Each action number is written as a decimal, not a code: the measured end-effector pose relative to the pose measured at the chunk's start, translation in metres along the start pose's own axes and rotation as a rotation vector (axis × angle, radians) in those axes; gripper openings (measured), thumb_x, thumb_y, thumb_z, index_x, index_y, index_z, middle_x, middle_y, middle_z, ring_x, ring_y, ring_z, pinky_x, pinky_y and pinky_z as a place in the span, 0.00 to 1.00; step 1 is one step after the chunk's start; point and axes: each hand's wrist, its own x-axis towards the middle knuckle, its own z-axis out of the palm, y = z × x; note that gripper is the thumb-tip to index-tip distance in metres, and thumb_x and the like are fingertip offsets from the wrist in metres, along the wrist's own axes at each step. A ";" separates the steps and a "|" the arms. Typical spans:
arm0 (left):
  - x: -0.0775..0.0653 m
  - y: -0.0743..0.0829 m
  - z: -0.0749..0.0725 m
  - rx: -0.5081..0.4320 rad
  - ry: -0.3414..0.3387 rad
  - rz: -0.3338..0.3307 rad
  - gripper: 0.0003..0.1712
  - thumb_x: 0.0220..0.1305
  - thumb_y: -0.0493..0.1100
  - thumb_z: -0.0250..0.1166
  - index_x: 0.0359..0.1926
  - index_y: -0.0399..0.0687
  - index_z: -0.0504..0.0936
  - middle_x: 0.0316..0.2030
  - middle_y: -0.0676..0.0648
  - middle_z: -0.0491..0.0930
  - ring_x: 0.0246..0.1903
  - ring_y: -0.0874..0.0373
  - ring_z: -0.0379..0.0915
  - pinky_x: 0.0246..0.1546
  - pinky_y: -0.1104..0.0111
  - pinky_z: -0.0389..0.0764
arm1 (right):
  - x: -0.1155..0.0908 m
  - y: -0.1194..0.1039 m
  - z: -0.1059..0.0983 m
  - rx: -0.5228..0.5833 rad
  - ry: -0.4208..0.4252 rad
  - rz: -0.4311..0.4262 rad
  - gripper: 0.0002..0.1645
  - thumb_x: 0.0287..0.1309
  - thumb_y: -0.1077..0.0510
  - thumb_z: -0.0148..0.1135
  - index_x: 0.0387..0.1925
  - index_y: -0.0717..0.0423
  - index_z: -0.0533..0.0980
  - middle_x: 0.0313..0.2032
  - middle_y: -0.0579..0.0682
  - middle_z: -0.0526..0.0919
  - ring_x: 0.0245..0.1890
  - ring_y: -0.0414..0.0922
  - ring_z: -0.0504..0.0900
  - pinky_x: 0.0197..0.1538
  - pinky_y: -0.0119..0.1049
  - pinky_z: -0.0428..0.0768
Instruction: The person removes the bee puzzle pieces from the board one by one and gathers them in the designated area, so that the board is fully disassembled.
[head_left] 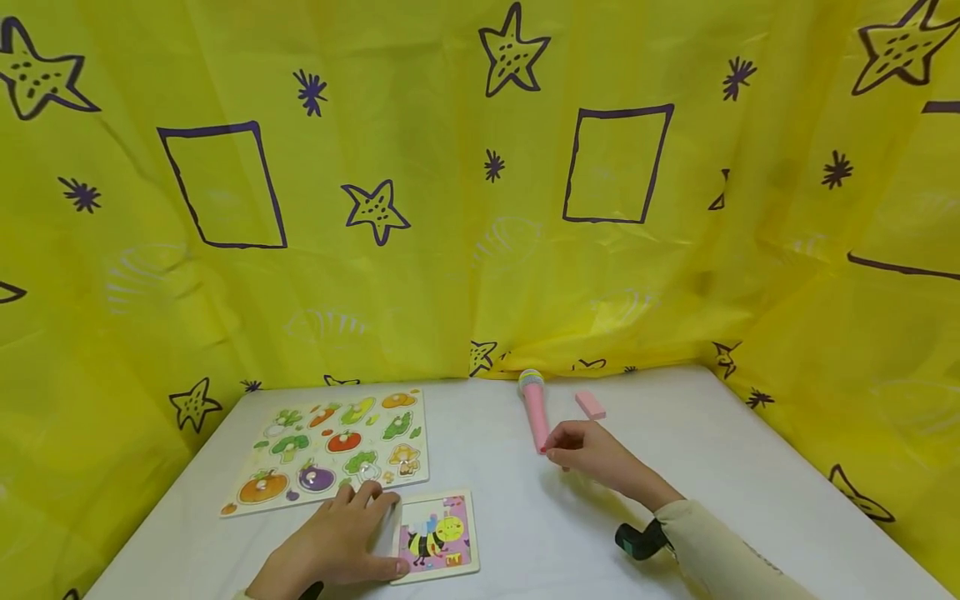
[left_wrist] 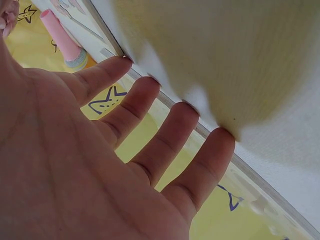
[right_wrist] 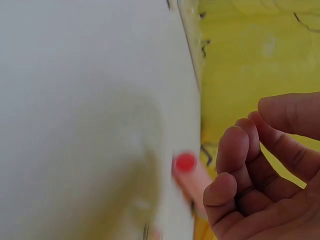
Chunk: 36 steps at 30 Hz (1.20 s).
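My left hand (head_left: 337, 533) lies at the left edge of a small framed bee puzzle (head_left: 437, 540). Its thumb is at the near left corner, and the index finger reaches the far left corner. In the left wrist view the spread fingertips rest on the white table by a board edge. Over the handle end of a pink toy microphone (head_left: 536, 412) hovers my right hand (head_left: 588, 454), its fingers loosely bent and holding nothing. The right wrist view shows the microphone's red end (right_wrist: 185, 162) apart from those fingers.
A wooden vegetable puzzle board (head_left: 337, 446) lies behind the left hand. Beyond the right hand is a pink block (head_left: 590, 405), right of the microphone. A yellow curtain (head_left: 420, 292) with drawn stars hangs around the back and sides of the white table (head_left: 517, 517).
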 end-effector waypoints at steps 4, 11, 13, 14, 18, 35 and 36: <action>0.001 0.000 0.000 -0.007 -0.005 -0.004 0.52 0.54 0.73 0.77 0.69 0.44 0.78 0.62 0.42 0.73 0.56 0.38 0.69 0.61 0.35 0.71 | 0.012 -0.013 0.025 -0.015 -0.047 -0.068 0.08 0.70 0.63 0.67 0.43 0.67 0.82 0.35 0.48 0.83 0.35 0.44 0.79 0.40 0.32 0.79; 0.001 0.001 0.001 -0.012 -0.013 -0.012 0.51 0.54 0.71 0.78 0.69 0.44 0.78 0.62 0.42 0.74 0.55 0.38 0.69 0.61 0.35 0.71 | 0.025 -0.032 0.069 -0.039 -0.126 -0.137 0.05 0.66 0.66 0.69 0.41 0.66 0.84 0.34 0.45 0.83 0.35 0.42 0.77 0.39 0.31 0.76; 0.001 0.001 0.001 -0.010 -0.017 -0.016 0.51 0.54 0.71 0.78 0.69 0.45 0.78 0.62 0.42 0.74 0.55 0.39 0.69 0.61 0.36 0.71 | 0.026 -0.034 0.080 -0.060 -0.151 -0.140 0.04 0.66 0.66 0.69 0.40 0.65 0.84 0.33 0.43 0.82 0.34 0.40 0.77 0.39 0.31 0.76; 0.002 0.001 0.001 -0.009 -0.020 -0.019 0.51 0.54 0.71 0.79 0.68 0.45 0.78 0.61 0.43 0.74 0.55 0.39 0.69 0.61 0.36 0.72 | 0.027 -0.036 0.085 -0.071 -0.164 -0.137 0.04 0.65 0.66 0.70 0.40 0.64 0.85 0.32 0.42 0.82 0.34 0.39 0.77 0.39 0.31 0.75; 0.003 0.002 0.001 -0.004 -0.023 -0.029 0.51 0.53 0.72 0.79 0.68 0.46 0.78 0.61 0.44 0.73 0.55 0.39 0.69 0.61 0.36 0.71 | 0.029 -0.038 0.100 -0.079 -0.220 -0.124 0.03 0.65 0.66 0.70 0.40 0.61 0.85 0.32 0.41 0.82 0.33 0.37 0.76 0.41 0.31 0.76; 0.002 0.002 -0.001 0.016 -0.009 -0.020 0.53 0.53 0.74 0.78 0.68 0.45 0.78 0.61 0.42 0.74 0.58 0.37 0.70 0.62 0.36 0.71 | 0.032 -0.042 0.123 -0.194 -0.291 -0.108 0.06 0.63 0.68 0.72 0.36 0.54 0.85 0.31 0.40 0.79 0.33 0.35 0.76 0.41 0.31 0.77; 0.002 0.002 -0.001 0.017 -0.008 -0.021 0.53 0.53 0.74 0.78 0.68 0.44 0.78 0.60 0.42 0.74 0.57 0.37 0.70 0.62 0.36 0.71 | 0.033 -0.042 0.123 -0.201 -0.291 -0.113 0.06 0.63 0.68 0.72 0.36 0.54 0.85 0.31 0.40 0.79 0.33 0.35 0.75 0.41 0.31 0.77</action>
